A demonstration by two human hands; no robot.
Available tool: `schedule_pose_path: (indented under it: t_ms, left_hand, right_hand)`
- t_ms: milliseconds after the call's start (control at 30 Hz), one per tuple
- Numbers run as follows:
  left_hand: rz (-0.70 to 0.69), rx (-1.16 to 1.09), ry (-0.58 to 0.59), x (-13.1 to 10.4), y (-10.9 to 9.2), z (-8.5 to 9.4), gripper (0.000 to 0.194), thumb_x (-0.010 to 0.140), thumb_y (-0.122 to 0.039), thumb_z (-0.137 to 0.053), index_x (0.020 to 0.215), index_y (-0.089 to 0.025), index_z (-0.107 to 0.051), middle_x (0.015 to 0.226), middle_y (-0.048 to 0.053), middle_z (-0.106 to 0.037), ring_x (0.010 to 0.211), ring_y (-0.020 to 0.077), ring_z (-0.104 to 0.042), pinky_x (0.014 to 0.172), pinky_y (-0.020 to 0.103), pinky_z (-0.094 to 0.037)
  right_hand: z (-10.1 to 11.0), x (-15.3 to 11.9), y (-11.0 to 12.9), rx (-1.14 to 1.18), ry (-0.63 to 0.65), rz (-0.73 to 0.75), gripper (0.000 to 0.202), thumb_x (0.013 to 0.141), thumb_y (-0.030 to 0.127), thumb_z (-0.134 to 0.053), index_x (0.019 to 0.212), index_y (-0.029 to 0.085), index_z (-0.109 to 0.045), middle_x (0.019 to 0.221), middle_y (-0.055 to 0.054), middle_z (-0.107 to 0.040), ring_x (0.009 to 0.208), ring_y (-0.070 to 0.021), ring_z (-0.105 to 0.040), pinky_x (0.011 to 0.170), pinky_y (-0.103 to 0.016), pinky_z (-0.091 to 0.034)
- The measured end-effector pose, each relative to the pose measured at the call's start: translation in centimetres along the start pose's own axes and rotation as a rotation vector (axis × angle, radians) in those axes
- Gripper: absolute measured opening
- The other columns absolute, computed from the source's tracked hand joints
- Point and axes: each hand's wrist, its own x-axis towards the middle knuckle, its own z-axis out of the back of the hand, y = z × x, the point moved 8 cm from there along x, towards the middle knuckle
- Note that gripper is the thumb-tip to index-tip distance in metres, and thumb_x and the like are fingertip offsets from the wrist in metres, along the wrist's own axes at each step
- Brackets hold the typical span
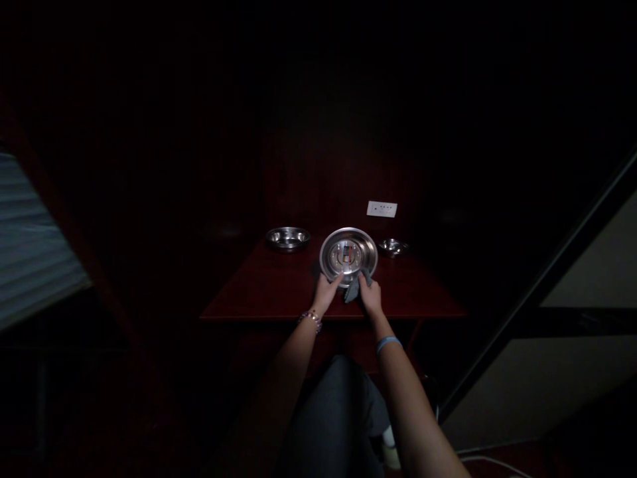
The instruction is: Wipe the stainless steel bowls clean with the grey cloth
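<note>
A shiny steel basin point(369, 249) is tilted up over the table, its inside facing me, with a dark and red label on its bottom. My left hand point(326, 292) grips its lower left rim, the thumb inside. In my right hand point(371, 295) a grey cloth point(352, 291) is pinched against the basin's lower right rim. Part of the cloth hangs below the rim. The fingers behind the basin are hidden.
On the dark red table point(269, 295) a wide steel basin point(287, 247) stands at the back left and a smaller steel bowl point(393, 251) at the back right. A white wall socket point(381, 209) is behind them. The surroundings are very dark.
</note>
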Motion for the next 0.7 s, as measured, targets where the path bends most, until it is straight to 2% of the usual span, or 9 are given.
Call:
schedule_pose_path:
  t_ms: [167, 400, 567, 700]
  left_hand:
    - [0.014, 0.020, -0.044, 0.1, 0.1, 0.6, 0.042, 0.070, -0.023, -0.075, 0.109, -0.015, -0.064, 0.112, 0.011, -0.071, 0.107, 0.0251, -0.064, 0.103, 0.044, -0.044]
    - [0.018, 0.038, -0.170, 0.3, 0.4, 1.8, 0.029, 0.076, -0.016, -0.066, 0.105, -0.016, -0.063, 0.113, 0.010, -0.070, 0.110, 0.0238, -0.063, 0.106, 0.042, -0.041]
    - [-0.015, 0.022, -0.259, 0.4, 0.4, 2.8, 0.031, 0.083, -0.025, -0.061, 0.112, -0.017, -0.059, 0.120, 0.011, -0.066, 0.113, 0.0220, -0.061, 0.105, 0.037, -0.042]
    - [-0.001, 0.038, -0.303, 0.6, 0.6, 3.3, 0.031, 0.087, -0.033, -0.056, 0.114, -0.016, -0.059, 0.118, 0.013, -0.066, 0.109, 0.0226, -0.063, 0.101, 0.036, -0.045]
  right_hand:
    - [-0.2, -0.2, 0.2, -0.074, 0.039, -0.001, 0.050, 0.087, 0.054, -0.045, 0.088, 0.014, -0.075, 0.084, -0.011, -0.074, 0.084, -0.0219, -0.069, 0.070, -0.024, -0.048]
    - [-0.3, -0.2, 0.2, -0.097, 0.058, -0.032, 0.053, 0.084, 0.061, -0.046, 0.086, 0.016, -0.075, 0.086, -0.011, -0.075, 0.087, -0.0230, -0.070, 0.072, -0.026, -0.049]
    - [-0.1, -0.1, 0.0, -0.039, 0.032, -0.030, 0.054, 0.084, 0.060, -0.046, 0.090, 0.014, -0.075, 0.086, -0.011, -0.075, 0.087, -0.0224, -0.070, 0.071, -0.024, -0.049]
    - [-0.2, -0.1, -0.1, -0.055, 0.035, -0.021, 0.054, 0.083, 0.060, -0.047, 0.090, 0.014, -0.075, 0.086, -0.012, -0.075, 0.087, -0.0228, -0.070, 0.070, -0.025, -0.048]
